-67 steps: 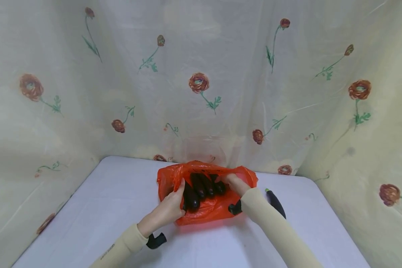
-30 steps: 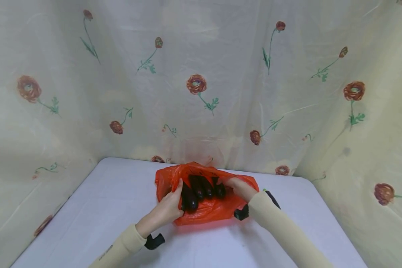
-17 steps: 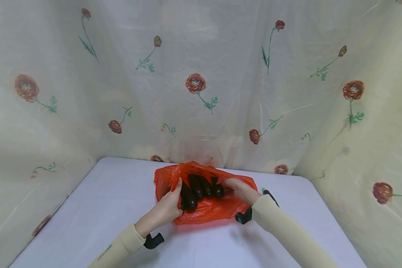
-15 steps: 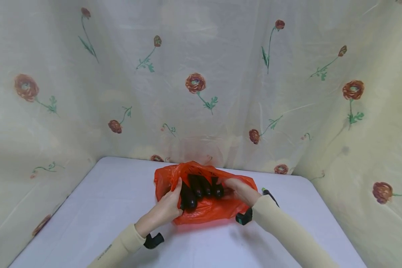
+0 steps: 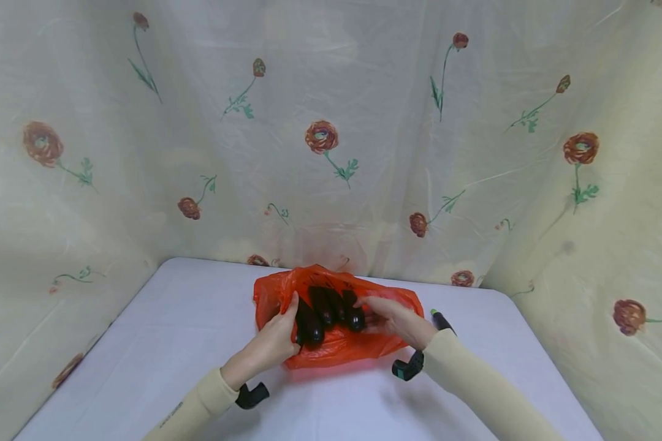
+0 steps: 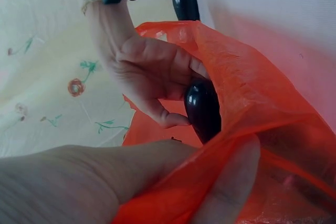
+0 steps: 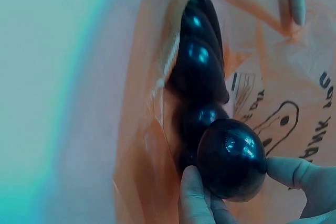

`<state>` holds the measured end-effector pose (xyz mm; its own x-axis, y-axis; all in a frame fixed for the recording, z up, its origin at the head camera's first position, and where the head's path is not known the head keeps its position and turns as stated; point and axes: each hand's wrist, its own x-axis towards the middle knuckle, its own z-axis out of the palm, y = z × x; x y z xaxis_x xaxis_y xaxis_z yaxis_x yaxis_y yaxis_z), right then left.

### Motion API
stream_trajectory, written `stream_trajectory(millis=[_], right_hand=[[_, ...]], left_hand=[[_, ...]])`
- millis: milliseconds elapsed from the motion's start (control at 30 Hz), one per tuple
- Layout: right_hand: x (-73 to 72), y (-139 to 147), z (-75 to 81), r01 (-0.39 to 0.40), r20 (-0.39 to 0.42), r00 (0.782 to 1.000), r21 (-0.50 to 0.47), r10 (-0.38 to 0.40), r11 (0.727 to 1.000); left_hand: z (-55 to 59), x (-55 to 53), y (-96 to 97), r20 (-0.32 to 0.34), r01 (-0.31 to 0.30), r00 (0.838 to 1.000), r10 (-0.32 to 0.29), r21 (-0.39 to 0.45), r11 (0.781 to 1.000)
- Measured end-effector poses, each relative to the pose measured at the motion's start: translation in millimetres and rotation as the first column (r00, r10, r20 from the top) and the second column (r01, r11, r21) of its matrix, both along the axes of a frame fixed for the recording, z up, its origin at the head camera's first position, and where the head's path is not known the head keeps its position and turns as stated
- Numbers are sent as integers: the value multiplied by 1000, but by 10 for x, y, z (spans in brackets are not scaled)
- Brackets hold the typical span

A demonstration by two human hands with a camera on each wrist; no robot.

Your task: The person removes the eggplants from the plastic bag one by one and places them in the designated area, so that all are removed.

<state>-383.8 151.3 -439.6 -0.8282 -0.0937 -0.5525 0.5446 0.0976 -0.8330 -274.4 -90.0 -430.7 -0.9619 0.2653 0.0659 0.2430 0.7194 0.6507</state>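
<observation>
A red plastic bag [image 5: 331, 352] lies with its mouth towards me, several dark eggplants [image 5: 311, 327] side by side inside. My left hand [image 5: 270, 343] grips the bag's near left rim; in the left wrist view its thumb [image 6: 231, 182] shows through the film. At the bag's right side my right hand [image 5: 388, 315] reaches into the mouth and holds the rounded end of the rightmost eggplant [image 5: 355, 320]. In the right wrist view the thumb and fingertips lie on opposite sides of that eggplant [image 7: 231, 158]. The eggplants' far ends are hidden.
Another eggplant [image 5: 442, 321] with a green tip lies outside the bag to the right, partly behind the right sleeve [image 5: 485, 386]. The white table [image 5: 198, 306] meets a flowered curtain [image 5: 226, 141] at its back. Dark devices [image 5: 252, 396] sit on both wrists.
The right hand has drawn back a little to the right and lower, and more of its fingers show. The rightmost eggplant has shifted slightly left and towards me. The left hand keeps its place.
</observation>
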Motion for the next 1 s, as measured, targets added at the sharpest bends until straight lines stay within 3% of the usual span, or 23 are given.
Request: stream_trajectory(millis=[300,700,1000], right_hand=[[143,-2,8,-42,23,999,-48,43,998],[259,51,73,-143,1,990,-48,143,989],[370,69,92,-170,-27,985,-19,170,985]], left_hand=[[-14,-14,3,12,-1,1000,1,0,1000],[-22,-68,-35,-16,-13,1000,12,-24,1000],[-4,-59,-44,-16,-10,1000,10,-14,1000]])
